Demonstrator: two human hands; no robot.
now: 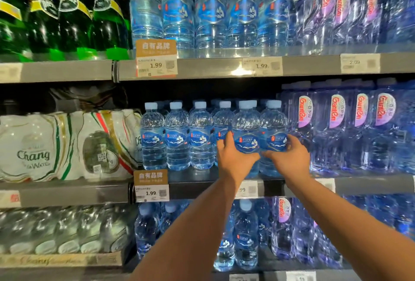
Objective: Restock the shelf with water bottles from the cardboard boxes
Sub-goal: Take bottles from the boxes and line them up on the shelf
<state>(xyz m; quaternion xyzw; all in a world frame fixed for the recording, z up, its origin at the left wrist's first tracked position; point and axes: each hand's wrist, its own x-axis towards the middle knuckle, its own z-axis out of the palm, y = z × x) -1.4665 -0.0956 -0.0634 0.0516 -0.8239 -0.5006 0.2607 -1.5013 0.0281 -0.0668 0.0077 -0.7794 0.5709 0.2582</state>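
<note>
While each hand grips a bottle, left hand [233,157] one bottle [246,132], right hand [288,157] another bottle [274,132], Ganten packs [341,128] alongside

Grey shelf rails [67,71] are hung with price tags [156,65]; above them, a dark recess is seen behind green bottles [74,17].

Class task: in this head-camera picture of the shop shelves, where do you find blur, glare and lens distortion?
Head view: the Ganten bottles at right and the clear bottles at lower left are smeared; glare sits on the upper shelf edge; shelf lines bow with the wide angle; the left hand, right hand and their water bottles are sharp.
</note>
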